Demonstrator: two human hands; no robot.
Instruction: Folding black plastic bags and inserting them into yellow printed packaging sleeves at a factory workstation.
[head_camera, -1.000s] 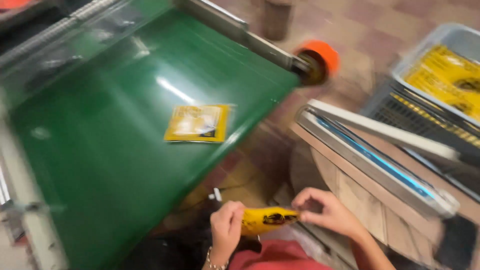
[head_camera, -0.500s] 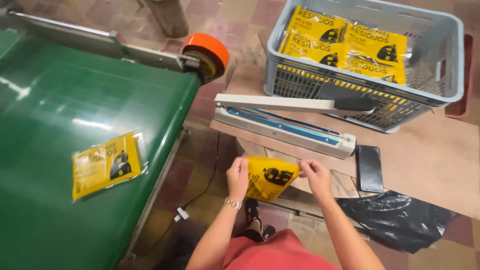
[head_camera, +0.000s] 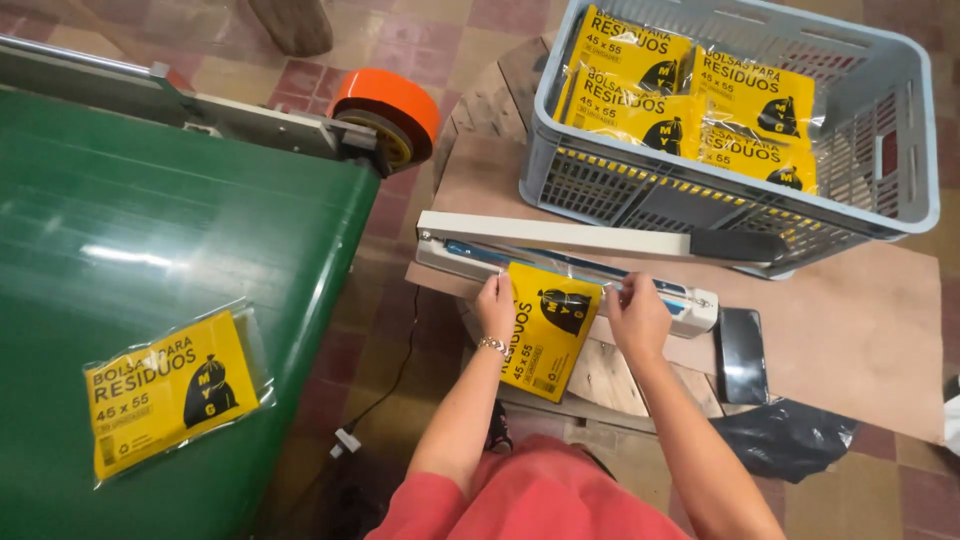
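1. Since half a second earlier, both hands had carried the yellow packet (head_camera: 545, 330) forward, so that its clear top edge lay across the bed of the white heat sealer (head_camera: 560, 262) instead of hanging short of it.
2. Left hand (head_camera: 494, 305) pinched the packet's upper left corner, fingers curled narrow around the plastic, a bracelet at the wrist.
3. Right hand (head_camera: 636, 312) gripped the upper right corner the same way, fingers closed tight on the clear edge.
4. Between the two hands the packet hung stretched and tilted, its lower end pointing back toward the person's red garment.
5. The sealer's arm stood raised above the bed, with its black handle (head_camera: 735, 243) to the right.
6. Behind the sealer sat a grey plastic crate (head_camera: 900, 150) holding several more yellow packets (head_camera: 680, 95).
7. A second yellow packet in clear wrap (head_camera: 170, 390) lay flat on the green conveyor belt (head_camera: 150, 220), well apart from the hands.
8. An orange roller (head_camera: 385, 105) sat at the belt's far corner.
9. A dark phone (head_camera: 742, 355) lay just beside the right hand, near a crumpled black bag (head_camera: 790, 440).
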